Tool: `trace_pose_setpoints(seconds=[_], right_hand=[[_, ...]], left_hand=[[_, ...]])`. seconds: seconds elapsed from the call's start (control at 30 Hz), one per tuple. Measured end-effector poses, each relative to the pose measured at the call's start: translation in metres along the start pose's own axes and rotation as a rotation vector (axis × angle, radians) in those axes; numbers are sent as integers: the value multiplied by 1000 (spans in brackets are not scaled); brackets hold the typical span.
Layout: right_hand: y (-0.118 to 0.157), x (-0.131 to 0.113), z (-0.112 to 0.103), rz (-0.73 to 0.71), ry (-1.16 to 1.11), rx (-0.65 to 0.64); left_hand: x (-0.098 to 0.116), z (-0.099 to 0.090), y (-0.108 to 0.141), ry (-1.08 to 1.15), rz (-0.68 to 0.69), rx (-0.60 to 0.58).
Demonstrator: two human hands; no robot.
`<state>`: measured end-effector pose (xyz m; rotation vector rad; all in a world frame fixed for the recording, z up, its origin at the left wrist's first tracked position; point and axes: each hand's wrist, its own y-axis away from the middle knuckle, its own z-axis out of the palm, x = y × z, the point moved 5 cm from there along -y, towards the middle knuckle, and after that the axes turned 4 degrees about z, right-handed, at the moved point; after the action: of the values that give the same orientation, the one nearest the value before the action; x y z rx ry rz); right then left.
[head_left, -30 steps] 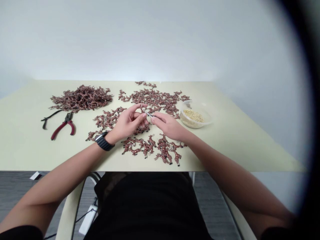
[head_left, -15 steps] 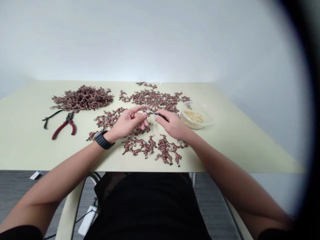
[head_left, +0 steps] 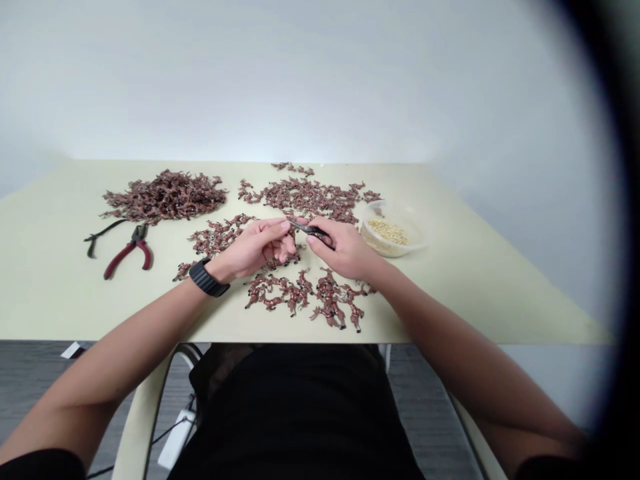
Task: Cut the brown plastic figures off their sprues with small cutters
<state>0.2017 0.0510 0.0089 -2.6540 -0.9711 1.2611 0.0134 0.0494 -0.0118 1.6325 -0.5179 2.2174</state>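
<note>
Thumb and index finger of the left hand [head_left: 255,250] have come together at the tip of the slim dark-handled tool [head_left: 313,231], where 0.5 s ago they stood apart; the contact point is now mostly covered, and whether they pinch a small piece cannot be told. The other left fingers curl loosely. Right hand [head_left: 347,250] is partly closed around the tool's handles. The tool's long axis slants, tip left and far, handles right and near. It sits above the table [head_left: 450,293], between brown figurines [head_left: 330,303] on the near side and a clear bowl [head_left: 393,250] to the right.
</note>
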Motion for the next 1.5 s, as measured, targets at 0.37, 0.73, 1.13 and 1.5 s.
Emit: trace_pose_setpoints(seconds=[0.37,0.73,1.13,1.5], right_hand=[[-2,3,11,129,-143,-60],[7,10,21,616,-892,-552],[-1,9,0,110,-66,3],[0,3,-2,-101,164,25]], left_hand=[[6,1,1,-536,190,68],[16,-3,5,-1535,549,16],[14,1,1,-372,127,84],[5,-1,0,-237,51,31]])
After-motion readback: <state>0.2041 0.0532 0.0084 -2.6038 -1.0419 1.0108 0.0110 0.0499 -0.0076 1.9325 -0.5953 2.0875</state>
